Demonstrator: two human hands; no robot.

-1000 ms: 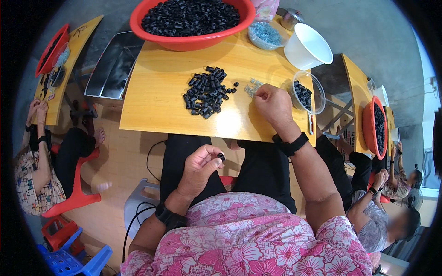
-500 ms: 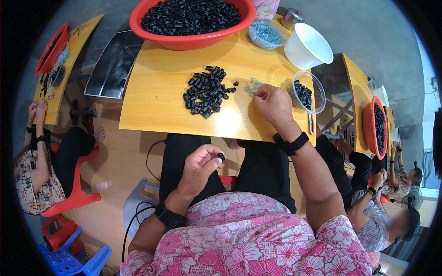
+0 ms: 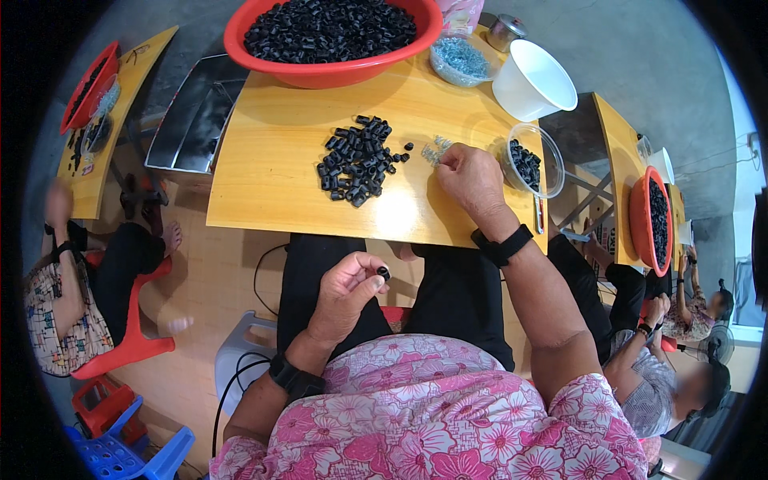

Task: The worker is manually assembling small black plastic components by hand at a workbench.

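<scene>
My left hand point(image 3: 350, 293) is closed above my lap, pinching a small black plastic cap point(image 3: 383, 273) between thumb and fingers. Over the right part of the table my right hand point(image 3: 470, 178) is closed, its fingertips pressed together beside a little heap of small metal springs point(image 3: 434, 150). Whether those fingertips hold a spring is hidden. A loose pile of black caps point(image 3: 356, 160) lies on the tabletop left of the springs. Just right of my right hand stands a clear plastic bowl point(image 3: 552, 164) with more black parts point(image 3: 524, 166) in it.
A big red basin point(image 3: 332, 76) full of black caps stands at the table's point(image 3: 272, 160) far side. Right of it are a clear tub of springs point(image 3: 462, 61), a white bucket point(image 3: 534, 84) and a metal tin point(image 3: 506, 32). Other people sit at tables on both sides.
My hands stay almost in place, the right one still at the springs. At the far left, the co-worker's hands have moved back from their table edge.
</scene>
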